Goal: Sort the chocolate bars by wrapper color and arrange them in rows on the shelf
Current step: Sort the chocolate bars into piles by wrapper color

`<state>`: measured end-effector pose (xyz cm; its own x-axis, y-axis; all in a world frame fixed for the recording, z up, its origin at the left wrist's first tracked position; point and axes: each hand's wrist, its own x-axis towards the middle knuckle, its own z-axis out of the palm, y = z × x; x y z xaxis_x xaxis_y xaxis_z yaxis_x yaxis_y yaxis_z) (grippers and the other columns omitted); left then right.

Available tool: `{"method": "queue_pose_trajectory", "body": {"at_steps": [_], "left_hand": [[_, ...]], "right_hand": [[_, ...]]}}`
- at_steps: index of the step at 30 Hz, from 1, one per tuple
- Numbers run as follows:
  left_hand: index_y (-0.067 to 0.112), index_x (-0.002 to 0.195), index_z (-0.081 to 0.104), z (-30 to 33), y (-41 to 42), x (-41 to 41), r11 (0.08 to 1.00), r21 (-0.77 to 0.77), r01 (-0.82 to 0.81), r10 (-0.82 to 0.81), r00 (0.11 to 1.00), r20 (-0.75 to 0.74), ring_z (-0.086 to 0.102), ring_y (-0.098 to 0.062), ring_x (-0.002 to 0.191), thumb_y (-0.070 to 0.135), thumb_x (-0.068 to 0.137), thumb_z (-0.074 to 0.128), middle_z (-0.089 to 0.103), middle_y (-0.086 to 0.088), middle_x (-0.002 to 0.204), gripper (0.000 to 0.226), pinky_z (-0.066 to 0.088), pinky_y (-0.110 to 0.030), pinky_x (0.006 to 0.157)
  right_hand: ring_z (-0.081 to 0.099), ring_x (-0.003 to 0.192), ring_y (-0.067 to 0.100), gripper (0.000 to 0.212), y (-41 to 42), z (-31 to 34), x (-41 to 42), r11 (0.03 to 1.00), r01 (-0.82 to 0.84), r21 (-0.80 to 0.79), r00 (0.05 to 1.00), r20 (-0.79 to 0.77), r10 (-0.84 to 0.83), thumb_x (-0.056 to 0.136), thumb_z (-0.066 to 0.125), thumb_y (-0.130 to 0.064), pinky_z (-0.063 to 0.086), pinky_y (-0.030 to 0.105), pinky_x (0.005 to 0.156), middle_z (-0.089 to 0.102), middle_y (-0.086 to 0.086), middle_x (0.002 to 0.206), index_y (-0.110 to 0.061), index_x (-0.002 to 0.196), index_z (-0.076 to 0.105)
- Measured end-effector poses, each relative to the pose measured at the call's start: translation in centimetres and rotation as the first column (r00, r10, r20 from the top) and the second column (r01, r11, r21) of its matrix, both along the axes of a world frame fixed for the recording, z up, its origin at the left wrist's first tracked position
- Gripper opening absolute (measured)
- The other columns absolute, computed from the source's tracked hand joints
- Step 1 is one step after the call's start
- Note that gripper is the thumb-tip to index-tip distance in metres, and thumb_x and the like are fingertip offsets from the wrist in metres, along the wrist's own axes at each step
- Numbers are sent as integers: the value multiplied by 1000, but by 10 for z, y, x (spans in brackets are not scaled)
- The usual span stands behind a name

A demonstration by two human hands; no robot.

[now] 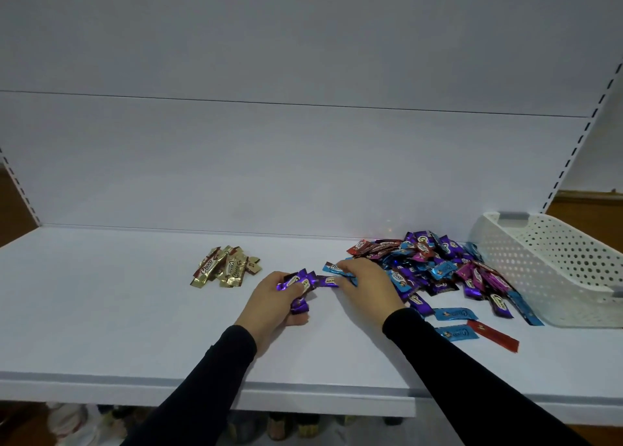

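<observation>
Black sleeves reach in from six o'clock over the shelf (101,310); the left hand (273,299) grips a bunch of purple bars (300,285), while the right hand (365,282) pinches one more purple bar (328,281) at the pile's edge. Sorting looks barely begun: only a loose gold heap (224,266) lies at eleven o'clock, no rows yet; the mixed pile (448,270) beside the white basket (553,263) at two o'clock remains.

Gold-wrapped bars (225,266) lie in a small loose heap on the white shelf (101,310), apart from a jumbled pile of purple, blue, red and magenta bars (438,270) at right. Several purple bars (300,285) sit bunched between them; two blue bars (455,322) and a red bar (493,336) lie nearer the front edge.
</observation>
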<state>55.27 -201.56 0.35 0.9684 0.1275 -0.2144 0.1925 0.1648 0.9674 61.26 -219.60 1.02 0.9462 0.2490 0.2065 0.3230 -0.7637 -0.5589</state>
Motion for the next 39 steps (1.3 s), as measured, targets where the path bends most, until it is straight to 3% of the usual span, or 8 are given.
{"method": "queue_pose_trajectory", "body": {"at_steps": [4,6,12,16,21,28,34,39], "left_hand": [[4,117,59,-3,7,1,999,-47,-27,27,1000,10,63,-25,75,12,98,62,62,-15,93,20,61,-41,75],[3,117,59,-4,8,1,997,-66,-31,32,999,9,61,-24,73,11,98,62,62,-13,87,21,61,-41,75],[7,119,58,-2,6,-1,996,-66,-52,53,998,17,62,-24,78,14,97,64,62,-14,94,24,61,-41,79],[9,123,56,1,-4,-5,997,-50,-52,54,998,26,61,-24,81,12,97,63,62,-15,102,27,59,-37,73],[13,119,60,9,-40,-14,993,-60,98,-98,995,8,70,-25,81,7,100,54,73,-13,103,21,62,-48,80],[8,117,60,17,-77,-23,971,-78,227,-227,974,6,72,-26,79,11,98,62,75,-12,91,19,61,-44,78],[6,113,60,13,-88,-26,981,-23,195,-194,981,22,71,-21,71,4,96,64,73,-14,95,18,63,-37,71],[11,112,59,11,-79,-20,995,-68,69,-71,997,-21,71,-19,66,8,97,63,73,-15,100,16,59,-28,59]], "right_hand": [[46,110,28,17,11,-1,-1,962,-21,-273,999,18,27,95,48,-27,40,37,88,59,2,96,-18,89,60],[46,109,27,20,12,-1,-1,962,-9,-274,1000,-21,4,96,48,-25,41,37,88,60,3,99,-17,95,66],[55,102,12,26,3,2,-25,999,-29,-13,997,-75,28,91,55,-25,46,27,90,56,-4,113,-21,113,69],[56,102,3,28,-23,3,-41,974,-86,210,996,-20,92,88,71,-27,41,6,83,59,-12,110,-31,116,67],[63,91,9,35,-43,0,-63,888,-107,447,992,-18,128,82,78,-24,54,30,83,65,-12,106,-49,101,63],[64,87,14,36,-68,0,-78,919,-82,385,997,35,74,81,79,-24,56,39,78,65,-16,102,-42,107,62],[66,88,3,33,-96,-2,-89,895,-18,446,1000,-2,21,83,77,-18,55,23,82,64,-9,111,-41,102,62],[57,93,4,25,-124,-8,-85,978,175,113,983,34,-180,89,69,-30,47,21,87,59,-8,105,-24,113,67]]}}
